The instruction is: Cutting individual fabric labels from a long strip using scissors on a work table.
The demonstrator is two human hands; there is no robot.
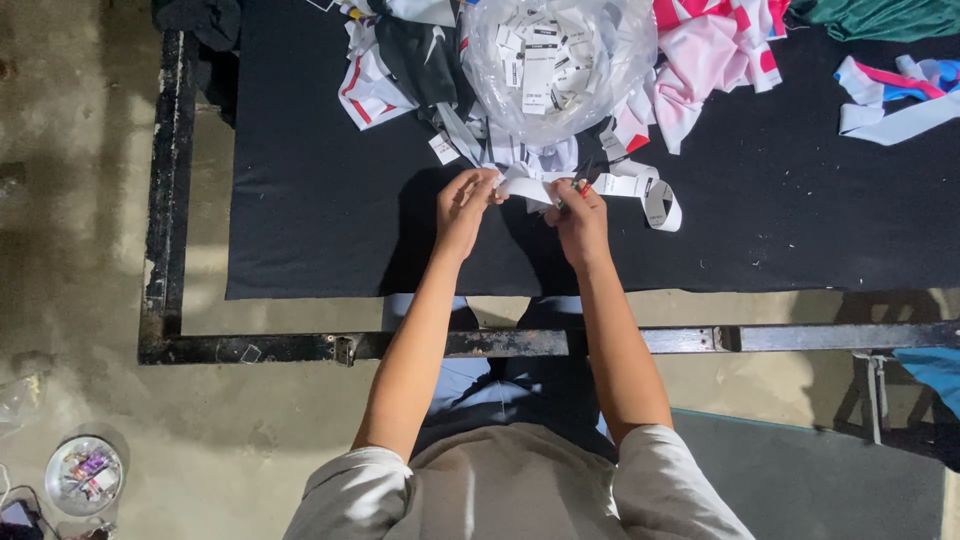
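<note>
My left hand point(462, 208) pinches the left end of a white printed label strip point(525, 186) above the black-covered table point(320, 200). My right hand point(578, 215) grips small scissors point(584, 180) with a red handle part, their blades at the strip. The strip runs on to the right and curls into a loop point(660, 205) on the cloth. Just beyond my hands stands a clear plastic bag point(555, 60) holding several cut white tags.
Fabric scraps in white, black, red and pink point(700, 50) lie around the bag. Blue and white strips point(900, 95) sit at the right, green cloth point(880, 15) at the far corner. A black metal frame point(170, 200) edges the table. A round dish point(84, 474) lies on the concrete floor.
</note>
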